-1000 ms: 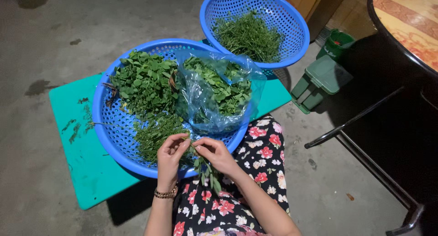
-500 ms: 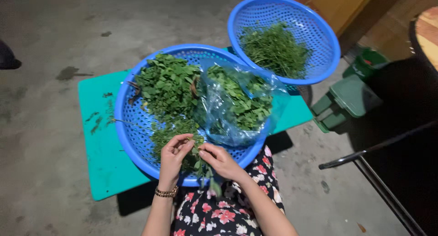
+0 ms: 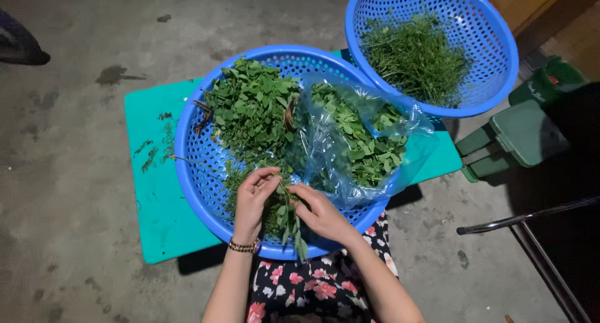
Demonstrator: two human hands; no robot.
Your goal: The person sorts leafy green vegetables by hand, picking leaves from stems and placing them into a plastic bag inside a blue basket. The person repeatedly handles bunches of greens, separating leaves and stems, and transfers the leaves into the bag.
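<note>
My left hand (image 3: 253, 201) and my right hand (image 3: 322, 213) meet over the near rim of a big blue perforated basket (image 3: 194, 167). Together they pinch a leafy green sprig (image 3: 289, 218) whose tip hangs down over the rim. The left wrist carries a bracelet. Inside the basket lies a heap of loose green leaves (image 3: 253, 110) on the left. A clear plastic bag (image 3: 359, 145) with more leafy stems fills its right side.
A second blue basket (image 3: 494, 54) with thin green stalks stands at the far right. Both rest on a low turquoise table (image 3: 153, 192) over a concrete floor. A green plastic stool (image 3: 522, 135) and a metal chair leg (image 3: 525, 220) are at the right.
The view has shifted, so the baskets sit further right in frame. Both hands stay at the near rim, working the sprig between the fingers.
</note>
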